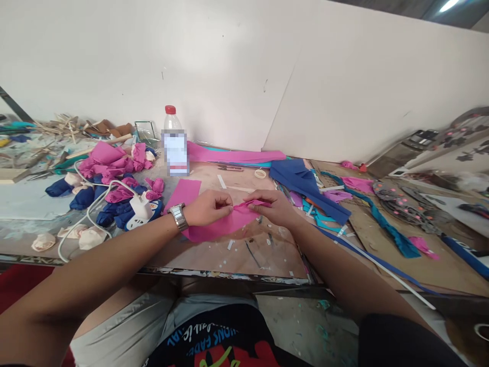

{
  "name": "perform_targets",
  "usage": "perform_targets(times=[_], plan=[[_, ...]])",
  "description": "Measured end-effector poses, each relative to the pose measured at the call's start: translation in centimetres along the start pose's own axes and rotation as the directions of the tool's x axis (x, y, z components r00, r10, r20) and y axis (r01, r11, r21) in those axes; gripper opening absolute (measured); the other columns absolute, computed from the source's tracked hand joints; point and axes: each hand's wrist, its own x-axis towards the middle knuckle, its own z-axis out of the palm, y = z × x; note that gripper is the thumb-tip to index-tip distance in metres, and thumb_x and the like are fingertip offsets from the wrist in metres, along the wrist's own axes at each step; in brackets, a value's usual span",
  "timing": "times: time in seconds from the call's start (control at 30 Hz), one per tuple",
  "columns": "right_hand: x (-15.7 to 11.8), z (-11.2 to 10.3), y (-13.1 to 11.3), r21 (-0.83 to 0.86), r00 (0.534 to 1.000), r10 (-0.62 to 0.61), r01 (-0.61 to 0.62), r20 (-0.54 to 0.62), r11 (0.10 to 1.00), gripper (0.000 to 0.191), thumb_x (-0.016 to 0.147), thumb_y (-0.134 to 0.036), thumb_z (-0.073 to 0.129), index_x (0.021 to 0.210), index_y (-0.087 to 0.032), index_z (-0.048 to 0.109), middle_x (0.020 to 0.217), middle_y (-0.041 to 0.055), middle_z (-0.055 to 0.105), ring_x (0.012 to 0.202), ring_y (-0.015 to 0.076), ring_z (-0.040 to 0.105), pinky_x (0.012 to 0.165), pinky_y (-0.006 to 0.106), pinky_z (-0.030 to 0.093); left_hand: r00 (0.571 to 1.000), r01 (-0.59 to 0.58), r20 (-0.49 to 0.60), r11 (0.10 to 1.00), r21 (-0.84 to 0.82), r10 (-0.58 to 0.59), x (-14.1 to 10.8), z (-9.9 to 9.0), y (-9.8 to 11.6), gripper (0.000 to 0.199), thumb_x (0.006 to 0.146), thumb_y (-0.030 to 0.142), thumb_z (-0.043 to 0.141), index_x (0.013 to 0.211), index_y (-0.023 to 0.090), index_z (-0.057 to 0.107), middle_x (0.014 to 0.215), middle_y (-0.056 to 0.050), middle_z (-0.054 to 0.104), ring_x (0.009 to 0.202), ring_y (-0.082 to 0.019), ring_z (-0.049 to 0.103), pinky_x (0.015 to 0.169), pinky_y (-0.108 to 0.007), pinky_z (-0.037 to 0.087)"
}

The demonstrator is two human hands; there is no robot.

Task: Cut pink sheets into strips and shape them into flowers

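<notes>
A strip of pink crepe paper runs between my hands over the middle of the table, its far-left part lying flat. My left hand, with a metal watch at the wrist, is closed in a pinch on the strip's upper edge. Just to its right, my right hand pinches the gathered end of the same strip between thumb and fingers. The two hands are a short gap apart. Part of the paper is hidden behind the left hand.
Left lie crumpled pink and blue paper rolls, a white cable and a charger. Behind stand a red-capped bottle, small thread snips and a tape ring. Folded blue paper and a teal strip lie right.
</notes>
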Motion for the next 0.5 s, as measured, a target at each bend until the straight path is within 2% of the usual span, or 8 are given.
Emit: perform_targets(times=[0.2,0.33,0.5], plan=[[0.1,-0.2,0.7,-0.009,0.999,0.049,-0.049,0.008,0.999,0.035,0.083,-0.051,0.073,0.097,-0.02,0.082,0.095,0.0087,0.08,0.086,0.0232,0.072,0.077,0.032,0.055,0.999,-0.044,0.011,0.999,0.026,0.044,-0.2,-0.1,0.2,0.016,0.089,0.026,0.054,0.078,0.017,0.062,0.072,0.001,0.063,0.067,-0.012,0.053,0.066,-0.027,0.041],[0.3,-0.4,0.9,-0.009,0.999,0.034,-0.034,0.037,0.999,0.039,0.088,-0.055,0.068,0.097,-0.02,0.083,0.098,0.0095,0.08,0.088,0.0226,0.072,0.077,0.03,0.053,0.998,-0.059,0.0,0.984,0.168,0.059,-0.3,0.0,0.5,0.016,0.089,0.025,0.052,0.078,0.018,0.062,0.07,0.002,0.061,0.065,-0.012,0.051,0.065,-0.027,0.038],[0.8,-0.3,1.5,0.05,0.99,0.045,-0.053,0.136,0.997,0.041,0.091,-0.055,0.063,0.098,-0.019,0.082,0.099,0.0101,0.079,0.09,0.0216,0.071,0.078,0.03,0.053,0.999,-0.035,0.018,0.946,0.323,0.031,-0.5,0.2,0.8,0.017,0.09,0.028,0.052,0.081,0.019,0.064,0.076,-0.001,0.067,0.067,-0.015,0.057,0.067,-0.028,0.038]])
